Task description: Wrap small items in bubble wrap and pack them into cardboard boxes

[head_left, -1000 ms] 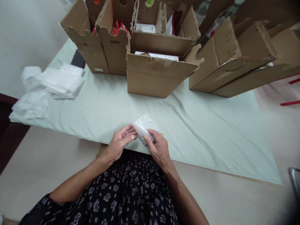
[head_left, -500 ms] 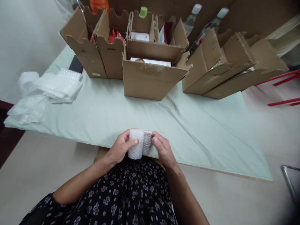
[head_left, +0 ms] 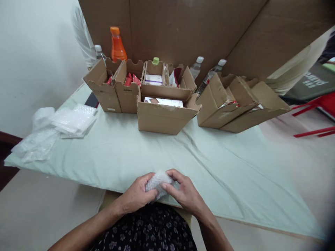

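Note:
Between my two hands is a small bundle of bubble wrap [head_left: 157, 182], held just above the front edge of the cloth-covered table [head_left: 125, 153]. My left hand [head_left: 140, 192] is closed on its left side, thumb across the near face. On the other side, my right hand [head_left: 184, 191] grips the bundle with thumb and fingers at its upper right. Whatever may be inside the wrap is hidden. More bubble wrap [head_left: 73, 120] lies in a loose pile at the table's left end.
An open cardboard box [head_left: 162, 120] stands mid-table, with more boxes [head_left: 104, 96] behind it and others [head_left: 222, 111] to the right. An orange bottle [head_left: 117, 47] and clear bottles [head_left: 196, 68] rise behind them. A red stool [head_left: 321, 104] stands at right.
My view has tilted up, showing more of the back. The bubble wrap's loose right-hand flap has been folded in, and my right hand has come closer to my left around the bundle.

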The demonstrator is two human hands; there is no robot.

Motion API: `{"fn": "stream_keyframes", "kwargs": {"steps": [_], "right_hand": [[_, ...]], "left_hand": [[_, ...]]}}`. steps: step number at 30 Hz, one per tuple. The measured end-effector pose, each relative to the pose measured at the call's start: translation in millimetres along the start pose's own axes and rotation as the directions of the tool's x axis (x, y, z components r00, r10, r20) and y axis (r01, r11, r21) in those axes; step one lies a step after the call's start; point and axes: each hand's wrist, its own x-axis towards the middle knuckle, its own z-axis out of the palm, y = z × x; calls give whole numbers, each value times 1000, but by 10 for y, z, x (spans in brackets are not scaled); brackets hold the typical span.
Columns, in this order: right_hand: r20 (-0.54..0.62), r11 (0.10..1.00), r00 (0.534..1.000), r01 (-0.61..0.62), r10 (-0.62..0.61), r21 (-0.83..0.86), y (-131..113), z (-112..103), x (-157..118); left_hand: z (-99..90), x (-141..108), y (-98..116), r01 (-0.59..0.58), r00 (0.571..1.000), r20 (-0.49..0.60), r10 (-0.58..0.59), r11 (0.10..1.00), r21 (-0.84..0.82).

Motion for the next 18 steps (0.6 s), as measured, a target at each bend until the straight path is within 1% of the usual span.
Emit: {"fn": "stream_keyframes", "kwargs": {"steps": [3, 5, 6, 8, 9, 10, 11, 12, 13, 14, 15, 16, 17, 18], "right_hand": [[63, 990, 998, 28, -20, -140, -67, -128, 36], [63, 976, 997, 67, -55, -209, -193, -289, 70], [55, 970, 995, 90, -80, -225, -284, -404, 90], [-10, 969, 989, 143, -148, -204, -511, -693, 155], [-80, 973, 980, 165, -180, -160, -636, -854, 210], [-183, 976, 961, 192, -207, -99, -758, -1015, 288], [-307, 975, 926, 220, -220, -36, -868, -1170, 394], [-433, 966, 873, 257, -226, 14, -959, -1313, 528], [-536, 955, 814, 292, -225, 43, -1026, -1441, 686], [-605, 949, 765, 312, -220, 50, -1064, -1553, 861], [-646, 949, 732, 313, -218, 35, -1076, -1649, 1041], [-662, 958, 718, 286, -216, -2, -1067, -1728, 1214], [-665, 972, 716, 228, -213, -65, -1044, -1789, 1367], [-663, 976, 717, 139, -214, -165, -1016, -1831, 1490]], "left_hand": [[-71, 36, 72, -14, 998, 63, 12, 999, 44], [-136, 72, 112, -49, 991, 125, 45, 998, 25], [-176, 98, 117, -76, 985, 154, 78, 997, -17], [-266, 175, 81, -143, 968, 183, 172, 977, -161], [-312, 225, 41, -171, 962, 169, 213, 958, -230], [-356, 281, -10, -190, 962, 138, 234, 942, -276], [-397, 340, -67, -195, 967, 100, 233, 936, -292], [-430, 398, -126, -190, 974, 63, 216, 941, -281], [-457, 453, -181, -175, 982, 30, 189, 952, -252], [-476, 500, -231, -157, 987, -3, 160, 964, -212], [-487, 538, -272, -144, 990, -32, 141, 974, -174], [-494, 566, -303, -137, 990, -57, 130, 980, -142], [-496, 584, -324, -136, 989, -73, 128, 983, -120], [-495, 594, -337, -139, 988, -80, 131, 985, -106]]}}
